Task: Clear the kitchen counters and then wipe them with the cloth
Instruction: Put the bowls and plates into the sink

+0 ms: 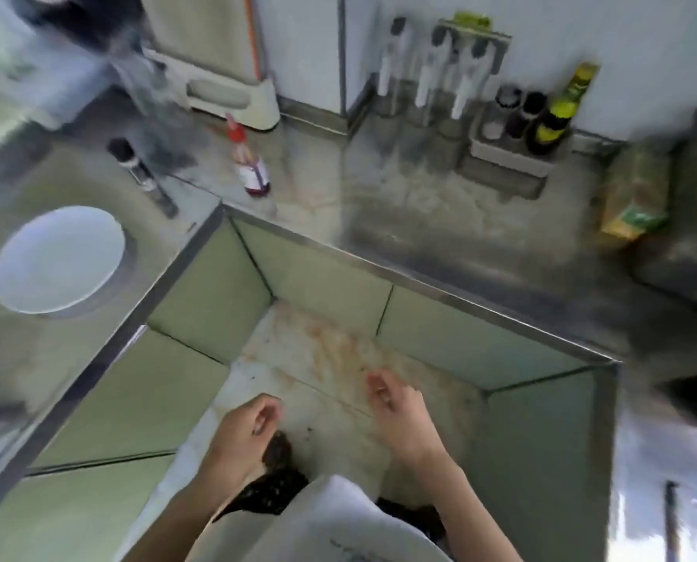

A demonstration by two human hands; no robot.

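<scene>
Your white top (338, 521) fills the bottom centre of the frame, and both your bare forearms reach out from beside it over the stained floor tiles (318, 358) in the middle. Your left hand (249, 423), lower centre-left, has its fingers curled loosely inward and holds nothing. Your right hand (395, 403), just right of centre, is also loosely curled and holds nothing. The two hands are apart, and neither touches the counter.

That counter (399, 204) runs in an L across the upper half of the frame, with a metal edge and pale green cupboard fronts (326, 277) below it. Its surface is mottled grey, with smears that the blur makes hard to judge.

At the left edge of the frame a white plate (58, 257) lies on the counter. Above and right of it lies a dark, slim bottle (144, 176), tilted on its side. Near upper centre a red-capped bottle (249, 164) stands upright. Against the wall at upper right hangs a rack of knives (452, 71), and just right of it a white tray (513, 152) holds several dark bottles, one with a yellow-green label (557, 115). Further right a yellowish packet (630, 196) stands on the counter.

You have no cloth visible anywhere in this view.
</scene>
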